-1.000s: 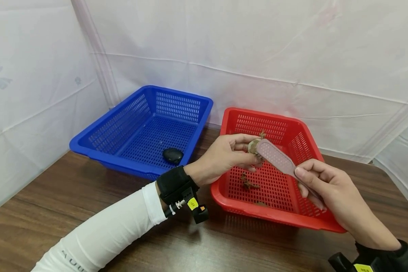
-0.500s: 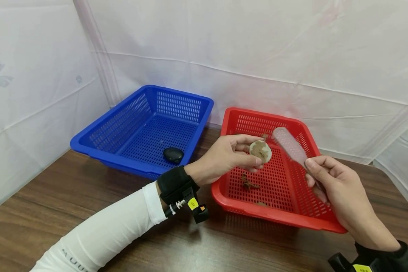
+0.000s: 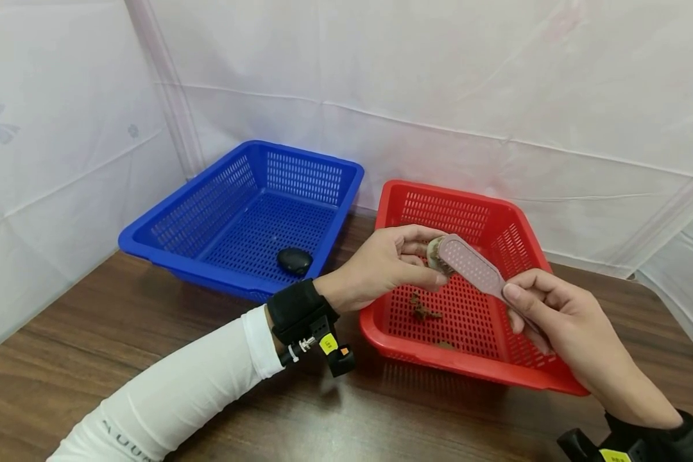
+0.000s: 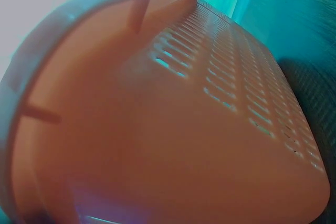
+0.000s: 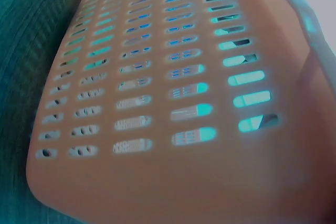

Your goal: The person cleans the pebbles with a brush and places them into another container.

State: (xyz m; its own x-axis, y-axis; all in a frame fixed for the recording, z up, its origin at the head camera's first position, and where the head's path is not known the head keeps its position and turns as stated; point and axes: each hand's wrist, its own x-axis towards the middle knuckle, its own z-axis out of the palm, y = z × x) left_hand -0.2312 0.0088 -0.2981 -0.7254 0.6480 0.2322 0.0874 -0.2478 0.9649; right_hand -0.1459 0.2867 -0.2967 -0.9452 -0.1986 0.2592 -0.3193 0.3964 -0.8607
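Note:
Over the red basket [image 3: 554,378], my left hand [image 3: 389,266] holds a small, pale round stone [image 3: 434,251] with brown mud on its face, between thumb and fingers. My right hand [image 3: 566,321] pinches the handle of a translucent pink brush [image 3: 473,266] with a dotted, flat head. The brush head overlaps the stone's muddy side and hides much of it. Below the hands, brown mud clumps [image 3: 424,312] lie on the red basket's floor. The left wrist view shows the basket's outer wall [image 4: 157,145]; the right wrist view shows its slotted side [image 5: 157,182].
A blue basket [image 3: 144,247] stands at the left with a smooth black stone [image 3: 294,261] in its near right corner. Both baskets sit on a brown wooden table [image 3: 81,359]. A white sheet [image 3: 427,77] hangs behind them.
The brush lifted off the stone to the right, showing its muddy face, and has come back against it. The left hand stays nearly in place, with the stone turned toward the brush.

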